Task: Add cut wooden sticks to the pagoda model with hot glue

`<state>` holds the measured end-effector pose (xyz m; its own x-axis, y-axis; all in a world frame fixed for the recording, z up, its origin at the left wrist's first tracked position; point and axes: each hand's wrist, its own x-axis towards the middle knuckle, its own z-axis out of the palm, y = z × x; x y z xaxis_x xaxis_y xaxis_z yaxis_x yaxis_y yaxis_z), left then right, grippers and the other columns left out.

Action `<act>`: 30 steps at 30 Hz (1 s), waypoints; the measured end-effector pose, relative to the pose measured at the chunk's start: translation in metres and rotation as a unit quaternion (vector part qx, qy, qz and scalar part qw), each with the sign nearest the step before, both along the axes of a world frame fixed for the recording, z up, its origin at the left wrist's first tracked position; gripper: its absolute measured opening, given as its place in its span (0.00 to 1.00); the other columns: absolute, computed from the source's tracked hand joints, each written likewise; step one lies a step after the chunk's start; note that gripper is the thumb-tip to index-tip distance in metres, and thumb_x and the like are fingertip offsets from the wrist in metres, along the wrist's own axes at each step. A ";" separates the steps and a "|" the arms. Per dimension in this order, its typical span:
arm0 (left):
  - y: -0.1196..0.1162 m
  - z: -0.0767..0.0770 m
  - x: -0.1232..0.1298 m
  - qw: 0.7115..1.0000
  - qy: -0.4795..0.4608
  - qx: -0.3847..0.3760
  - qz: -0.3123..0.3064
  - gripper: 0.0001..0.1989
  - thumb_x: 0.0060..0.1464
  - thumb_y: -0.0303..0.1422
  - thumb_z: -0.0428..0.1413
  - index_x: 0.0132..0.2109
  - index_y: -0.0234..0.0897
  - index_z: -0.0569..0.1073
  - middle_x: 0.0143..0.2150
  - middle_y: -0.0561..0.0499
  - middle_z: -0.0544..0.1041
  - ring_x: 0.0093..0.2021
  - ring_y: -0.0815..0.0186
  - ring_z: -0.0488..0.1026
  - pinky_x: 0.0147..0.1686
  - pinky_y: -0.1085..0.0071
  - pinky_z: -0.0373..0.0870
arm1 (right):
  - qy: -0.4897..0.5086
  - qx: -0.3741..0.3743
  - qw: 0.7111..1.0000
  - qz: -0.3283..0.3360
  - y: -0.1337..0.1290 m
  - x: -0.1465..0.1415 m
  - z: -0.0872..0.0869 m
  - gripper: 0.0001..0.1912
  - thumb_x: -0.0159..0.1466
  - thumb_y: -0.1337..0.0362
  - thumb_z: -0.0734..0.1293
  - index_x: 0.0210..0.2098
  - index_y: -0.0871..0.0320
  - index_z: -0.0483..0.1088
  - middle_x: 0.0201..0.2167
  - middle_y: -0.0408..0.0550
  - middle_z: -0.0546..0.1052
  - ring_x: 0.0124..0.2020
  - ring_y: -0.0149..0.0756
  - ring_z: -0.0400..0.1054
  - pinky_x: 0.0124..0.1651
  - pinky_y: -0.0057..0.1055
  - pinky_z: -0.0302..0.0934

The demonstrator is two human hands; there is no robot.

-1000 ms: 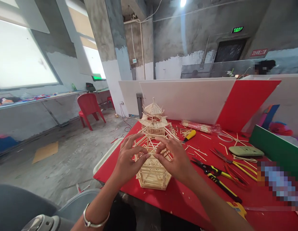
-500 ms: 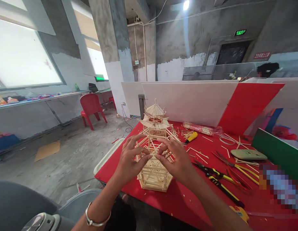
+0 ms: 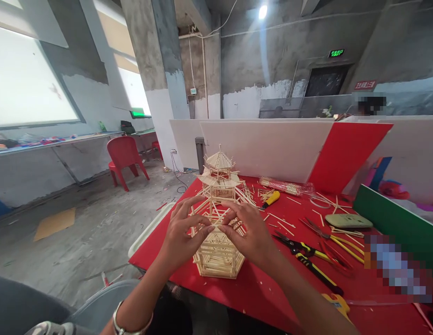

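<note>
A pale wooden stick pagoda (image 3: 220, 181) with stacked roofs stands on the red table. In front of it is a hexagonal stick frame (image 3: 219, 260), also upright on the table. My left hand (image 3: 185, 230) and my right hand (image 3: 245, 230) are above this frame. On each, thumb and forefinger are pinched together, and the two pinches nearly meet over the frame's top. What they hold is too small to make out. The other fingers are curled above the sticks.
Right of the frame lie a yellow cutter (image 3: 271, 199), black and yellow pliers (image 3: 317, 274), red and yellow pliers (image 3: 337, 242), a green case (image 3: 348, 221) and loose sticks. White boards (image 3: 265, 149) stand behind. A person's head shows beyond them.
The whole view has shifted, so the table and its things appear slightly further left. Both hands keep their pinched pose over the frame.
</note>
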<state>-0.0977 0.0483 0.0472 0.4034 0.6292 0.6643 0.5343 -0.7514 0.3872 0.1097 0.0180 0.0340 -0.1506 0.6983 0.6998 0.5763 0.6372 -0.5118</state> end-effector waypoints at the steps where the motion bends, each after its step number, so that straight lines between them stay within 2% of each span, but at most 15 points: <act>1: 0.001 -0.001 0.000 1.000 0.000 0.001 0.001 0.04 0.59 0.35 0.61 0.35 0.44 0.78 0.63 0.49 0.69 0.62 0.53 0.65 0.59 0.49 0.62 | 0.001 0.000 1.000 0.000 0.000 0.000 0.000 0.27 0.64 0.66 0.71 0.60 0.46 0.61 0.36 0.37 0.79 0.44 0.40 0.68 0.54 0.43 0.55; 16: 0.003 -0.003 0.000 1.000 0.006 0.016 0.007 0.05 0.59 0.36 0.60 0.35 0.44 0.79 0.62 0.48 0.70 0.62 0.52 0.65 0.58 0.49 0.64 | 0.004 0.000 1.000 -0.002 0.001 0.000 0.000 0.27 0.64 0.64 0.71 0.60 0.46 0.61 0.35 0.38 0.79 0.44 0.40 0.68 0.54 0.42 0.55; 21: 0.003 -0.002 0.000 1.000 0.000 0.011 0.010 0.05 0.59 0.35 0.60 0.35 0.44 0.79 0.62 0.47 0.71 0.62 0.52 0.65 0.58 0.49 0.63 | 0.014 0.005 1.000 -0.002 -0.003 0.002 0.001 0.28 0.63 0.62 0.72 0.60 0.46 0.62 0.40 0.41 0.77 0.47 0.40 0.68 0.56 0.42 0.56; 30: 0.000 0.001 0.001 1.000 -0.003 0.003 0.012 0.06 0.59 0.35 0.60 0.34 0.43 0.78 0.61 0.46 0.71 0.61 0.53 0.66 0.58 0.49 0.64 | -0.001 0.013 0.999 -0.050 -0.012 0.008 -0.001 0.29 0.62 0.61 0.72 0.60 0.46 0.62 0.45 0.43 0.75 0.50 0.42 0.66 0.57 0.44 0.56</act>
<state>-0.0966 0.0483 0.0477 0.3844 0.6344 0.6706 0.5505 -0.7407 0.3851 0.1174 0.0057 0.0332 -0.0820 0.6918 0.7174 0.6381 0.5894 -0.4955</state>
